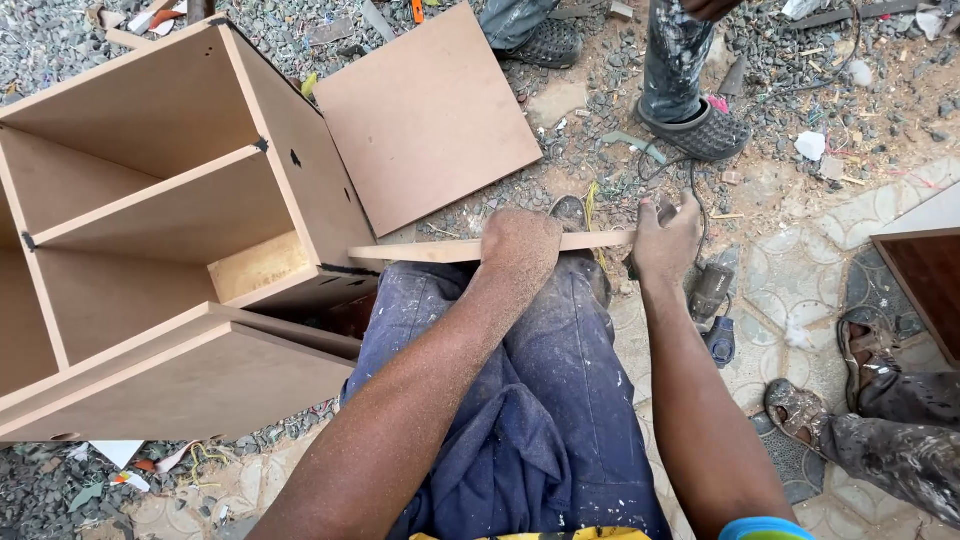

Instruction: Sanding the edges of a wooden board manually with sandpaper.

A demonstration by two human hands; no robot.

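Your 2 hands grip 1 narrow board strip (455, 249) lying across your knees: left hand (520, 248) closed over its middle, right hand (666, 240) clamped on its end, beside the open cabinet (170, 215).

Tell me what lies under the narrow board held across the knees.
Under the narrow board are the person's knees in dusty blue trousers. The left hand and right hand grip it from above. A shoe peeks out beyond; the ground directly beneath is hidden.
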